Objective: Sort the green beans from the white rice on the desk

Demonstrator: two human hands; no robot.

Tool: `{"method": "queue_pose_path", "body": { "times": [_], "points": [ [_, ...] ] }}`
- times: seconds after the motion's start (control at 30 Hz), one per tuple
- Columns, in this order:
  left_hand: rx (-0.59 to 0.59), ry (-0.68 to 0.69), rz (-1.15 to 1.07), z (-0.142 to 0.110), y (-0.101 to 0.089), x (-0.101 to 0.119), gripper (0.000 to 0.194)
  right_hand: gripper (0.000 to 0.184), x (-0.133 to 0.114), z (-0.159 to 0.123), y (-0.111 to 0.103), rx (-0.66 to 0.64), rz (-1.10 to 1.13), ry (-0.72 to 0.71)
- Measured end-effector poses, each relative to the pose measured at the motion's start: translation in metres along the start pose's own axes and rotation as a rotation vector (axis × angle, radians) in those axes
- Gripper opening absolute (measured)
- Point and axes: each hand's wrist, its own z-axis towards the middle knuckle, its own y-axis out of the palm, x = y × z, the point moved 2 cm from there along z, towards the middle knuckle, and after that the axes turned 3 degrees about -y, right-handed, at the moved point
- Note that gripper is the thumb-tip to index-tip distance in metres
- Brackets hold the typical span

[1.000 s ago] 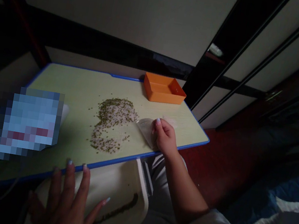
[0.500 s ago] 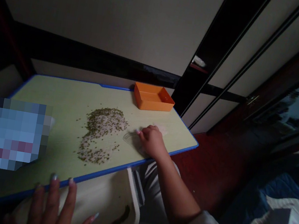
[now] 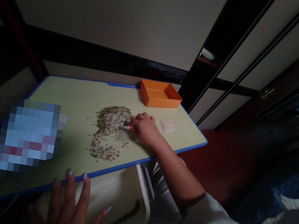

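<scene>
On the pale green tabletop with a blue rim lies a spread heap of mixed small green and whitish grains. At the heap's right side is my right hand, its fingers curled down and pinched together. Beside the thumb, a faint clear, thin-edged shape shows; what it is I cannot make out. A small patch of pale grains lies apart, right of this hand. My left hand is open, fingers spread at the table's near edge, over a white tray with a dark line of grains inside.
At the table's back right stands an orange box without a lid. A blurred-out bluish object sits on the left. Behind the table rise cabinet panels; a bed with a dark blue cover is at right.
My right hand has moved left and away from me, up to the heap, and the clear shape went with it. The pale patch now shows fully. The view has shifted slightly.
</scene>
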Motion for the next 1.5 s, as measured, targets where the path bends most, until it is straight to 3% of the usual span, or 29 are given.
{"method": "queue_pose_path", "body": {
  "times": [0.23,0.57,0.8,0.97,1.17,1.5],
  "points": [
    [-0.057,0.008,0.015,0.004,-0.01,0.003,0.064,0.037,0.005,-0.01,0.002,-0.023,0.045,-0.078],
    [-0.041,0.019,0.001,0.004,-0.009,0.003,0.067,0.031,0.01,-0.028,-0.004,-0.027,0.165,-0.121],
    [-0.063,0.003,0.011,0.003,-0.008,0.004,0.069,0.026,0.031,-0.04,-0.002,0.083,0.233,-0.064],
    [-0.107,-0.054,0.004,0.002,-0.009,0.005,0.071,0.024,0.043,-0.054,-0.005,0.077,0.247,-0.044],
    [-0.175,-0.077,-0.012,0.005,-0.014,0.004,0.071,0.027,0.038,-0.065,-0.01,0.054,0.248,-0.033],
    [-0.164,-0.064,-0.012,0.005,-0.014,0.005,0.068,0.028,0.037,-0.069,-0.01,0.039,0.271,-0.041]
  ]
}}
